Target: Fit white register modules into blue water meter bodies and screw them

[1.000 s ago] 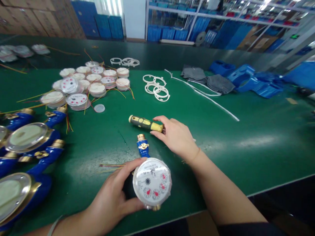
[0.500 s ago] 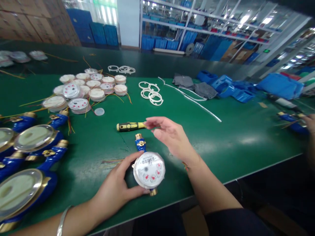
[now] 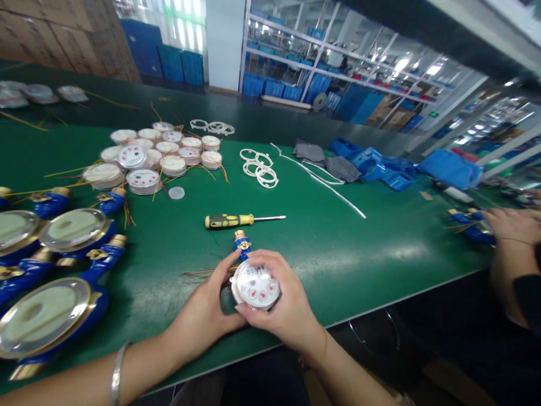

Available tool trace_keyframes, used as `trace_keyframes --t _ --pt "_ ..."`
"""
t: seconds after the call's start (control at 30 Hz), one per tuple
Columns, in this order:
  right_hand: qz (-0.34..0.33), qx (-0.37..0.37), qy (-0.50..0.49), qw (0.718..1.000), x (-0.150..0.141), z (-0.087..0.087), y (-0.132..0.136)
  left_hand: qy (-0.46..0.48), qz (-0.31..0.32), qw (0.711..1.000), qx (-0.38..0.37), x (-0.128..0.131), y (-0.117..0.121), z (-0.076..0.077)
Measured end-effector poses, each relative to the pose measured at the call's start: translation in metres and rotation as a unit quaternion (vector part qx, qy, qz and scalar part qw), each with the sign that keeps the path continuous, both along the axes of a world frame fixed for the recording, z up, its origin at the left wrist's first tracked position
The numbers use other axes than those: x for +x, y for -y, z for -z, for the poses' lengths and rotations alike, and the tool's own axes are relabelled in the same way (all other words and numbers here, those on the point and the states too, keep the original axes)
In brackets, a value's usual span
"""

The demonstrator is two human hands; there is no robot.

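Note:
A blue water meter (image 3: 255,282) with a white dial face lies near the front edge of the green table (image 3: 359,248). My left hand (image 3: 207,313) grips its left side, thumb up along the rim. My right hand (image 3: 283,310) wraps around its right side, fingers curled over the dial's top. A yellow-and-black screwdriver (image 3: 236,220) lies loose on the table just beyond the meter, touched by neither hand.
Several blue brass-fitted meter bodies (image 3: 63,237) sit at the left. White dial units (image 3: 156,152) with coloured wires and white plastic rings (image 3: 257,166) lie further back. Grey cloths (image 3: 325,160) and blue parts (image 3: 376,166) lie at back right. Another person's hand (image 3: 511,225) works at the right edge.
My right hand left the screwdriver, which now lies on the table, and came down onto the meter's right side. The left hand kept its grip. The view has tilted rightward.

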State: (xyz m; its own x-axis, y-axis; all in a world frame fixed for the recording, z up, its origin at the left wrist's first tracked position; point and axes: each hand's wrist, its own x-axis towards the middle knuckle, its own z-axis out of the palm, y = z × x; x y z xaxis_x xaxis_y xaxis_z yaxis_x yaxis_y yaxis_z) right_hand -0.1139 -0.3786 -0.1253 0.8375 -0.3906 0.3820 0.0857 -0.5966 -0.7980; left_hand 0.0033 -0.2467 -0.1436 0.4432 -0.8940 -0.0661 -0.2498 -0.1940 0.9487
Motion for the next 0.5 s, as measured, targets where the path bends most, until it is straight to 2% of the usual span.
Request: trace_keyframes --t 0.13,0.27,0.37,0.5 --pt "-0.009 0.020 -0.017 1.000 -0.006 -0.009 0.001 -0.015 0.000 1.000 0.000 0.000 0.001 0.005" --pt "0.013 0.053 -0.028 0.998 -0.016 -0.018 0.018 0.002 -0.001 1.000 -0.003 0.002 0.000 0.021" --pt "0.053 0.054 -0.020 0.997 -0.027 -0.020 0.049 0.035 -0.014 0.999 -0.029 0.004 -0.001 0.036" --pt "0.117 -0.058 -0.064 0.989 -0.044 -0.023 0.112 0.091 -0.026 0.993 -0.071 0.008 -0.001 0.047"
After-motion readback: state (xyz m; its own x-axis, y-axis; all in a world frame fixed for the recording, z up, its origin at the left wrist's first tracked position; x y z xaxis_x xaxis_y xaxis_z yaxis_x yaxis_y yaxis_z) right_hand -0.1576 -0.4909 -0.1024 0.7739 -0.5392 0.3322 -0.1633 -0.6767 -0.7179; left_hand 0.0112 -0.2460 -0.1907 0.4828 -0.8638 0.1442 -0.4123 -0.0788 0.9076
